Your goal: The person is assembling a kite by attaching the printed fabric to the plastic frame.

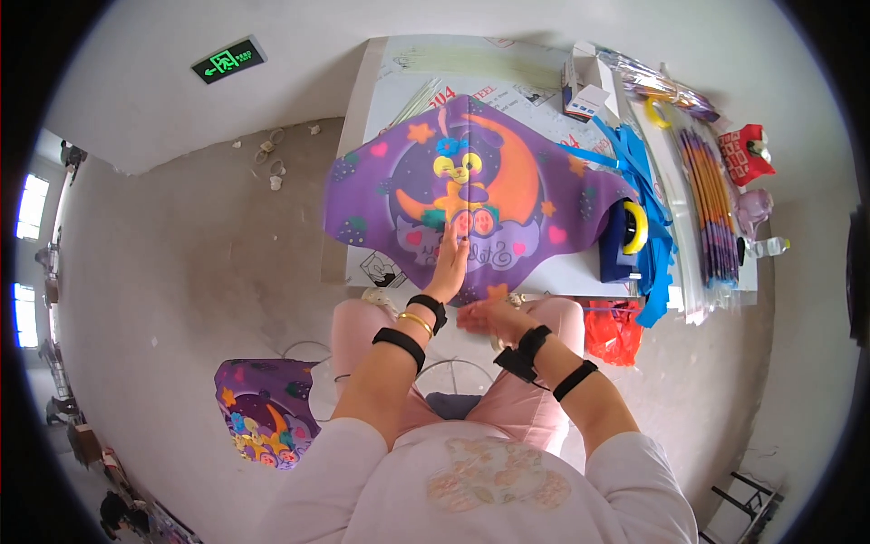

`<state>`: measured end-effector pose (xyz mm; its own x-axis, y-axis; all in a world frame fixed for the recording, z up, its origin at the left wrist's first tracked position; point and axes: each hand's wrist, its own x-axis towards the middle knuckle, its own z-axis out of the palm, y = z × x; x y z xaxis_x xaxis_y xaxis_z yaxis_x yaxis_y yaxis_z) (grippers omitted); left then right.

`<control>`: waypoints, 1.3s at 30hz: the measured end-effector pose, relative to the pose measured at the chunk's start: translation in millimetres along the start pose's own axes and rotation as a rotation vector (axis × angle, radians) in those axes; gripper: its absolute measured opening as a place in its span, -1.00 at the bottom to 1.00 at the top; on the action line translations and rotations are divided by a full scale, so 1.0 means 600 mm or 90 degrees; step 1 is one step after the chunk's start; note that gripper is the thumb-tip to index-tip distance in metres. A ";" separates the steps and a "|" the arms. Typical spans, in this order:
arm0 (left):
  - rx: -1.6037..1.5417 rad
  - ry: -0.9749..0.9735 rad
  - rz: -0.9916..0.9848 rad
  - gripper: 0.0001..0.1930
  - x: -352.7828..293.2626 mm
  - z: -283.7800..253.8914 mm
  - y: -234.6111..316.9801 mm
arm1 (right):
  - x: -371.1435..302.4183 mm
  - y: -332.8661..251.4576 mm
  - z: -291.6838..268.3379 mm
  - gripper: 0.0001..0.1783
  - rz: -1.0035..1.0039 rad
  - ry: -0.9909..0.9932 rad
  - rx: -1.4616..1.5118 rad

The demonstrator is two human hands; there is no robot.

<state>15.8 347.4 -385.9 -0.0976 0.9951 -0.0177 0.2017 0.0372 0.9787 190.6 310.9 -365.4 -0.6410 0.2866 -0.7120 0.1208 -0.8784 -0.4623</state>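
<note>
A purple printed sheet [562, 195] with pointed sides lies spread on the table, showing an orange crescent moon and a yellow cartoon bear. A crease or seam runs down its middle. My left hand [450, 263] rests flat on the sheet's lower middle, fingers stretched out along the seam. By the sheet's near edge, above my lap, is my right hand [491, 319]; its fingers are smeared by motion, and whether they touch the sheet cannot be told. The sheet's right tip reaches a dark blue tape dispenser [613, 265] carrying a yellow roll [637, 227].
Blue strips [651, 186] lie beside the dispenser. Further right are bundled purple-orange rolls [711, 208], a bottle [770, 247] and a red packet [748, 154]. An open box [587, 86] stands at the back. A similar printed piece [267, 412] hangs low left; a red bag [613, 334] sits below the table's edge.
</note>
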 end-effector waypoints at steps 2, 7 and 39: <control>-0.011 0.013 0.000 -0.26 -0.017 -0.012 0.018 | -0.028 0.044 0.023 -0.64 -0.004 -0.013 -0.015; 0.090 0.132 0.102 -0.40 -0.138 -0.062 0.108 | -0.066 0.118 0.044 -0.65 -0.107 -0.017 0.051; 0.756 0.394 -0.380 -0.79 -0.968 -0.525 -0.090 | -0.112 0.334 0.351 -0.71 -0.105 0.054 -0.077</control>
<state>-245.1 -261.6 -364.0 -0.7847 0.6188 0.0373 0.6186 0.7777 0.1122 98.3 34.8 -298.8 -0.5939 0.4580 -0.6615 0.1136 -0.7662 -0.6324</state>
